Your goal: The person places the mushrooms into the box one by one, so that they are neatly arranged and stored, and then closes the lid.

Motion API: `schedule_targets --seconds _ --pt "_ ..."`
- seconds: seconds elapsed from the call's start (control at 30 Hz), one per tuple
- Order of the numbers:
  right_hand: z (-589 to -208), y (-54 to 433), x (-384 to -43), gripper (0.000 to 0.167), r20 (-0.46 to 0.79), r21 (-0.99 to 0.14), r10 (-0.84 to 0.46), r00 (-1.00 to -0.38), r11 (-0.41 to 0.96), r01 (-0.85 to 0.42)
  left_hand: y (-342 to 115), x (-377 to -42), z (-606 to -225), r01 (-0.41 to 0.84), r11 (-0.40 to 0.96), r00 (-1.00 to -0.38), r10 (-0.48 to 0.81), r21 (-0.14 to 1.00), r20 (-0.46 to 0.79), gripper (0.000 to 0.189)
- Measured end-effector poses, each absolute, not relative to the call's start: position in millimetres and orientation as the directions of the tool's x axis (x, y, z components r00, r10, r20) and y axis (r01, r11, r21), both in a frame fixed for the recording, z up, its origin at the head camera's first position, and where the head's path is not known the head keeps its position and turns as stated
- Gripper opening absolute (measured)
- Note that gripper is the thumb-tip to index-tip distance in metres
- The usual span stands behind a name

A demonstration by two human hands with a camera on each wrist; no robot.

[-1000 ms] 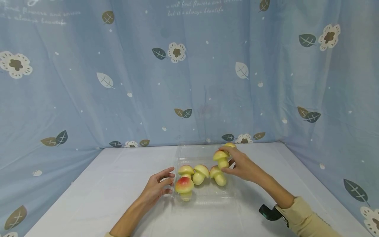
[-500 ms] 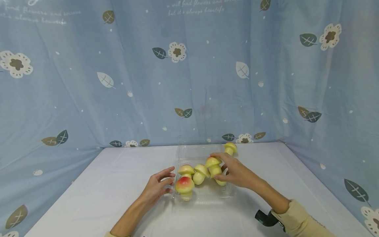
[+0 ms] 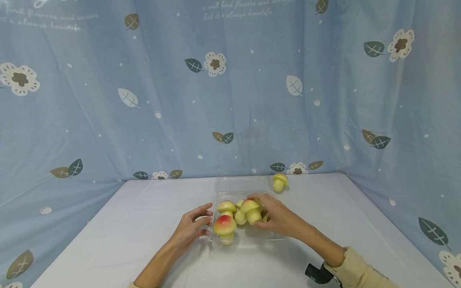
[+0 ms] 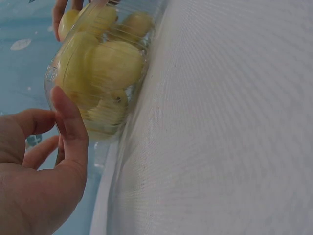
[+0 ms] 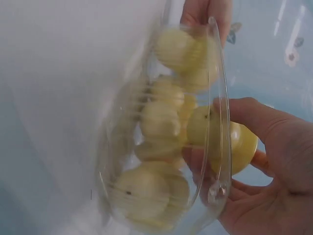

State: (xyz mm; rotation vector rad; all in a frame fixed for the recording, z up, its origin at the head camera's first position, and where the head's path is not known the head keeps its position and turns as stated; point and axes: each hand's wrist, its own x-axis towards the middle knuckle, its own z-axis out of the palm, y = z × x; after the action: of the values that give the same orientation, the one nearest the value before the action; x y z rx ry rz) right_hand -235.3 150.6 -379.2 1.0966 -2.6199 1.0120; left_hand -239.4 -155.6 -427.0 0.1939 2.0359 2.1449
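Note:
A clear plastic box [image 3: 259,237] stands on the table with several yellow-green toy mushrooms inside, their caps tinged red. The right hand [image 3: 279,216] grips one toy mushroom [image 3: 250,207] over the box, fingers on its cap and thumb at its stem. Behind that hand, another mushroom in the box is mostly hidden. At the box's left side, the left hand [image 3: 192,224] touches the wall with loosely bent fingers, close to a red-capped mushroom [image 3: 224,225]. The right wrist view shows the gripped mushroom [image 5: 237,147] by the box's rim, partly behind clear plastic.
The open clear lid [image 3: 243,184] lies at the back of the box. One more toy mushroom [image 3: 280,182] stands on the white table [image 3: 162,208] to the lid's right. A black device [image 3: 318,274] is by the right sleeve. A blue printed curtain [image 3: 248,100] surrounds the table.
The right hand has moved left and down with its toy mushroom, from the box's right side to above its middle. The mushroom behind on the table has come into full view. The left hand stays put.

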Motion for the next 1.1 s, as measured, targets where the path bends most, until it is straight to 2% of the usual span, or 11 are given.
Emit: schedule_targets --seconds 0.5,1.1 --pt "-384.6 138.4 -229.7 0.071 0.279 -0.640 -0.616 -0.737 0.452 -0.621 -154.6 -238.7 -426.5 -0.040 -0.046 -0.976 0.217 0.998 -0.029 0.057" --pt "-385.5 139.3 -228.0 0.069 0.211 -0.701 -0.621 -0.755 0.442 -0.560 -155.9 -238.9 -426.6 -0.041 -0.050 -0.973 0.229 0.998 -0.028 0.058"
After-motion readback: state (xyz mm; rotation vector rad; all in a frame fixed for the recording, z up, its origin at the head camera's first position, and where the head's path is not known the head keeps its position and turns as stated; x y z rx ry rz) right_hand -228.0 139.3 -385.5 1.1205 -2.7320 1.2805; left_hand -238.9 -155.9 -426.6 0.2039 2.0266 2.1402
